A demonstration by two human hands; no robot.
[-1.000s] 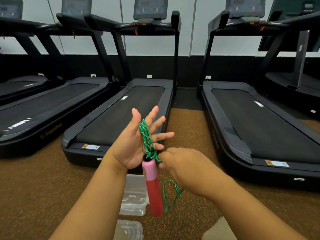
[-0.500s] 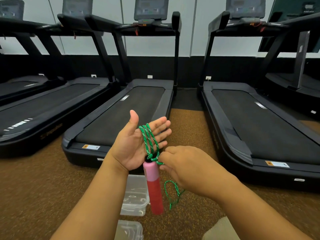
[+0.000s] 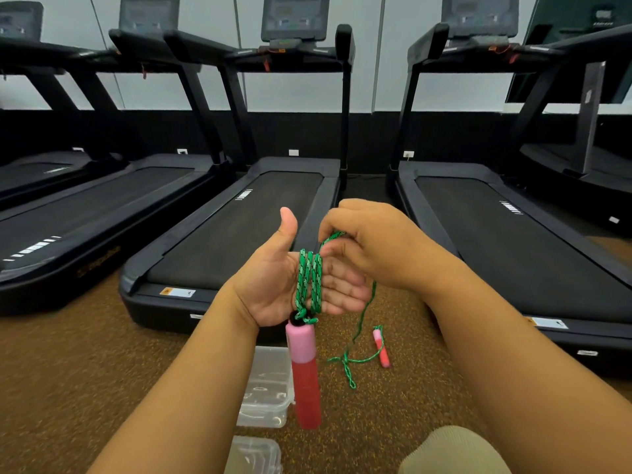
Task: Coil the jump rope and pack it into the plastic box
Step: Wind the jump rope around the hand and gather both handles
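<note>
Mid-coil: the right hand [image 3: 372, 244], pinched on the green rope [image 3: 309, 282], loops it over the open left hand [image 3: 290, 285]; more turns needed before the box [image 3: 270, 388].

The right hand [image 3: 372, 244] has risen from beside the pink handle [image 3: 302, 367] to above the left hand's fingers [image 3: 342, 285], pinching the green rope [image 3: 309, 282]. One more loop now crosses the left palm, and the second handle [image 3: 382, 348] has come into sight on the floor.

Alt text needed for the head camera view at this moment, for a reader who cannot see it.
A person's right hand winds a green jump rope around the open left hand, one pink-and-red handle hanging below. The other handle lies on the brown floor beside clear plastic boxes, with treadmills behind.
</note>
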